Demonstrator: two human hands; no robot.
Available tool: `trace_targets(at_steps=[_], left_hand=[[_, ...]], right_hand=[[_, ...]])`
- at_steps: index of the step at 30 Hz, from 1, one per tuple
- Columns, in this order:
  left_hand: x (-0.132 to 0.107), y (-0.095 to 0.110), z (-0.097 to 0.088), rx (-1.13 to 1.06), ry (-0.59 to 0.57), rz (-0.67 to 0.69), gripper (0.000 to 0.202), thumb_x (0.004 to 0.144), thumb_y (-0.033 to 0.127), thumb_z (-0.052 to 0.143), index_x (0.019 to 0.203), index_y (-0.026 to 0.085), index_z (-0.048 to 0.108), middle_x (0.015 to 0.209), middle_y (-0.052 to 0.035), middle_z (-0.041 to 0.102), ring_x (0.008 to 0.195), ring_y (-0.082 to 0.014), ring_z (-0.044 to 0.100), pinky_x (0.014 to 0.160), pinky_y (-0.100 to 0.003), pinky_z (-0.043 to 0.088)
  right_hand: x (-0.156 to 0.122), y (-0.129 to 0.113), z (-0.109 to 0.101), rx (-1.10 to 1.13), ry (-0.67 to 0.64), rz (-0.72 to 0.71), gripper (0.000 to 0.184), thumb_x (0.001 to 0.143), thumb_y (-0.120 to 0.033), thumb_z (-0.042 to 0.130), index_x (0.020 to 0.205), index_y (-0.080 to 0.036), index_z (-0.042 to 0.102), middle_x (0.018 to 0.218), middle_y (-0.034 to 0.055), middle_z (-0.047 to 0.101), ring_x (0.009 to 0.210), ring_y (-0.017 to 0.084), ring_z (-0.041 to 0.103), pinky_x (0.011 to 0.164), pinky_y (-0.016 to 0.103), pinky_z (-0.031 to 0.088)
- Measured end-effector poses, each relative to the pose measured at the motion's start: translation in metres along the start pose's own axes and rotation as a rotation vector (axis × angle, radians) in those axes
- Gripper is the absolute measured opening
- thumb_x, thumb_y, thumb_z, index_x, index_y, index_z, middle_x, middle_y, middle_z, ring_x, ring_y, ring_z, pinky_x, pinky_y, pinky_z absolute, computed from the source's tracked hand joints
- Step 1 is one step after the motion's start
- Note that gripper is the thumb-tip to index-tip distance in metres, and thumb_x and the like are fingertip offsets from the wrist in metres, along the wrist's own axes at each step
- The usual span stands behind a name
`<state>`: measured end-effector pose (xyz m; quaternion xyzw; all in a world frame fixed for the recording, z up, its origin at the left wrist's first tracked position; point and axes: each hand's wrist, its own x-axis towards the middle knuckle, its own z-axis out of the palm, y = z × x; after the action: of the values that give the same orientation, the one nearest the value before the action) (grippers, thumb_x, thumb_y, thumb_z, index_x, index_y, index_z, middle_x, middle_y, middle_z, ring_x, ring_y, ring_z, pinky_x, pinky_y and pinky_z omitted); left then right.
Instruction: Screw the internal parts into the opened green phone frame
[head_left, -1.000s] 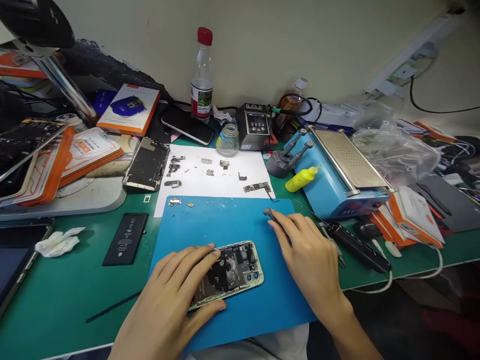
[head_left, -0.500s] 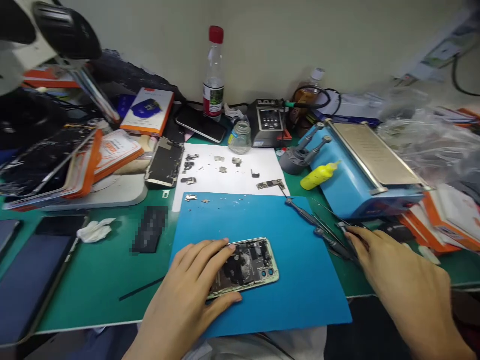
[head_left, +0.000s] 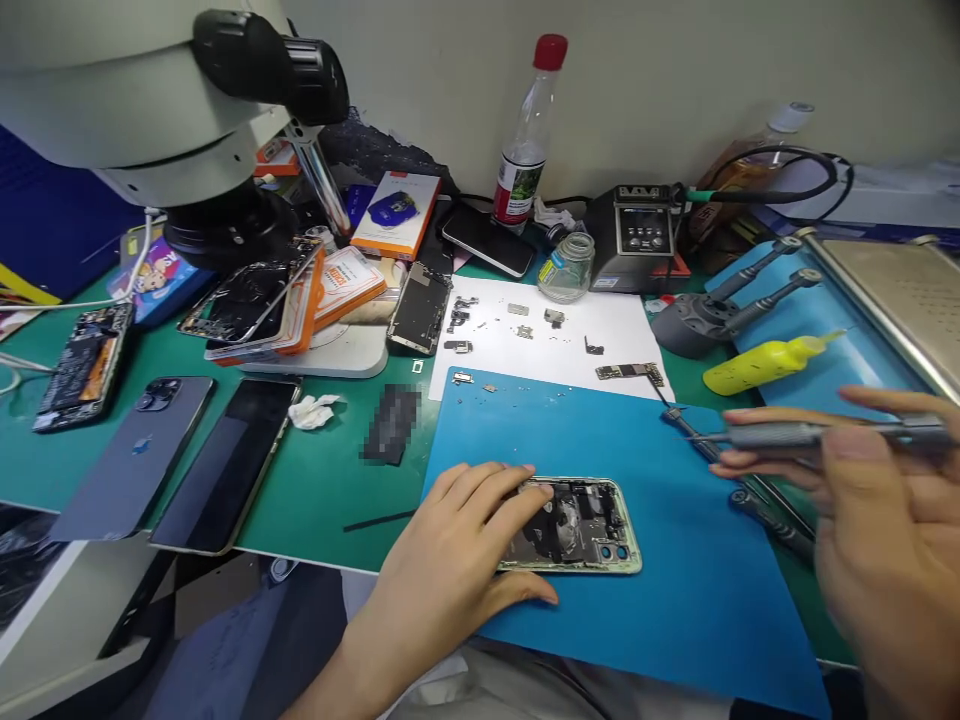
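Note:
An opened phone housing (head_left: 581,525) with its insides bare lies on a blue work mat (head_left: 600,440). My left hand (head_left: 442,560) rests flat over the housing's left half, fingers stretched out and pressing it down. My right hand (head_left: 870,510), blurred at the right edge, is raised above the mat and pinches a slim grey screwdriver (head_left: 810,435) whose tip points left. More thin tools (head_left: 757,495) lie on the mat's right edge beneath that hand.
A white sheet (head_left: 555,335) behind the mat carries several small parts and a logic board (head_left: 630,372). A microscope (head_left: 172,110) looms at the left. Phones (head_left: 225,460) lie at the left; a bottle (head_left: 529,130), soldering station (head_left: 637,235) and blue machine (head_left: 840,320) stand behind.
My right hand left the mat's top edge, reached to the tools at the right and lifted a screwdriver. The view swung left, bringing in the microscope. My left hand stayed on the housing.

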<state>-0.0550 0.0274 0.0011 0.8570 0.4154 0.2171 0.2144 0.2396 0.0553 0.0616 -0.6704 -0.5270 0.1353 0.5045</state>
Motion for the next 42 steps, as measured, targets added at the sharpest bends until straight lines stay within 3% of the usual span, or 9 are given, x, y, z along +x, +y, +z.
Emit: trace_targets(at_steps=[5, 8, 14, 21, 24, 29, 33, 36, 42], left_hand=[[-0.002, -0.003, 0.001, -0.03, 0.083, 0.025, 0.073, 0.102, 0.068, 0.073, 0.157, 0.022, 0.059, 0.165, -0.0156, 0.068, 0.156, -0.0324, 0.063, 0.127, -0.052, 0.057], [-0.003, -0.005, 0.001, -0.047, 0.154, 0.02, 0.057, 0.111, 0.058, 0.067, 0.155, 0.022, 0.06, 0.162, -0.0124, 0.07, 0.155, -0.0293, 0.063, 0.126, -0.047, 0.058], [-0.004, -0.005, -0.002, -0.098, 0.193, -0.025, 0.038, 0.118, 0.045, 0.06, 0.149, 0.022, 0.063, 0.157, -0.0085, 0.074, 0.153, -0.0263, 0.064, 0.127, -0.044, 0.059], [-0.003, -0.006, 0.0, -0.136, 0.248, -0.014, 0.031, 0.118, 0.035, 0.062, 0.145, 0.021, 0.068, 0.153, -0.0101, 0.076, 0.15, -0.0266, 0.066, 0.126, -0.045, 0.059], [-0.005, -0.004, -0.003, -0.196, 0.343, -0.001, 0.023, 0.116, 0.029, 0.066, 0.137, 0.022, 0.073, 0.141, -0.0069, 0.081, 0.142, -0.0225, 0.071, 0.122, -0.038, 0.06], [-0.007, 0.011, -0.016, -0.246, 0.487, -0.082, 0.015, 0.112, 0.024, 0.074, 0.127, 0.023, 0.078, 0.117, -0.002, 0.087, 0.108, -0.015, 0.077, 0.101, -0.028, 0.063], [0.002, 0.024, -0.02, -0.543, 0.374, -0.17, 0.041, 0.108, 0.03, 0.08, 0.149, 0.024, 0.076, 0.119, -0.0018, 0.088, 0.091, -0.0127, 0.079, 0.084, -0.023, 0.068], [0.009, 0.031, -0.015, -0.757, 0.334, -0.225, 0.03, 0.105, 0.025, 0.083, 0.135, 0.027, 0.085, 0.115, 0.0001, 0.09, 0.089, -0.0133, 0.083, 0.083, -0.022, 0.07], [0.014, 0.043, -0.008, -0.841, 0.378, -0.244, 0.024, 0.109, 0.017, 0.077, 0.126, 0.027, 0.09, 0.107, 0.002, 0.092, 0.08, -0.0112, 0.084, 0.074, -0.018, 0.07]], right_hand=[[0.002, -0.016, 0.037, 0.219, -0.38, 0.118, 0.066, 0.102, -0.065, 0.078, 0.155, -0.029, 0.062, 0.116, 0.0136, 0.081, 0.094, 0.029, 0.084, 0.081, 0.035, 0.075], [0.002, -0.018, 0.048, 0.174, -0.483, 0.099, 0.06, 0.104, -0.065, 0.075, 0.149, -0.027, 0.065, 0.12, 0.0116, 0.081, 0.09, 0.024, 0.084, 0.084, 0.031, 0.075], [-0.002, -0.019, 0.068, 0.186, -0.484, 0.051, 0.047, 0.107, -0.064, 0.073, 0.132, -0.025, 0.066, 0.126, 0.0093, 0.08, 0.099, 0.022, 0.084, 0.091, 0.033, 0.075], [-0.002, -0.014, 0.083, 0.267, -0.533, 0.082, 0.044, 0.108, -0.062, 0.072, 0.125, -0.022, 0.064, 0.128, 0.0108, 0.08, 0.102, 0.023, 0.084, 0.096, 0.037, 0.074], [-0.002, -0.014, 0.077, 0.309, -0.48, 0.102, 0.05, 0.106, -0.061, 0.075, 0.137, -0.024, 0.062, 0.125, 0.0115, 0.08, 0.098, 0.024, 0.083, 0.094, 0.039, 0.075], [-0.021, -0.021, 0.054, 0.475, -0.421, 0.237, 0.058, 0.11, -0.058, 0.068, 0.158, -0.029, 0.051, 0.107, 0.007, 0.077, 0.076, 0.02, 0.075, 0.066, 0.034, 0.071], [-0.044, -0.028, 0.047, 0.595, -0.465, 0.334, 0.069, 0.101, -0.051, 0.083, 0.16, -0.034, 0.051, 0.112, 0.0057, 0.073, 0.078, 0.018, 0.073, 0.063, 0.03, 0.069], [-0.053, -0.03, 0.048, 0.599, -0.444, 0.309, 0.071, 0.101, -0.049, 0.084, 0.161, -0.036, 0.05, 0.113, 0.0056, 0.072, 0.081, 0.017, 0.073, 0.068, 0.028, 0.071], [-0.056, -0.027, 0.045, 0.641, -0.403, 0.298, 0.065, 0.102, -0.048, 0.084, 0.159, -0.037, 0.055, 0.113, 0.005, 0.071, 0.091, 0.016, 0.075, 0.074, 0.022, 0.071]])
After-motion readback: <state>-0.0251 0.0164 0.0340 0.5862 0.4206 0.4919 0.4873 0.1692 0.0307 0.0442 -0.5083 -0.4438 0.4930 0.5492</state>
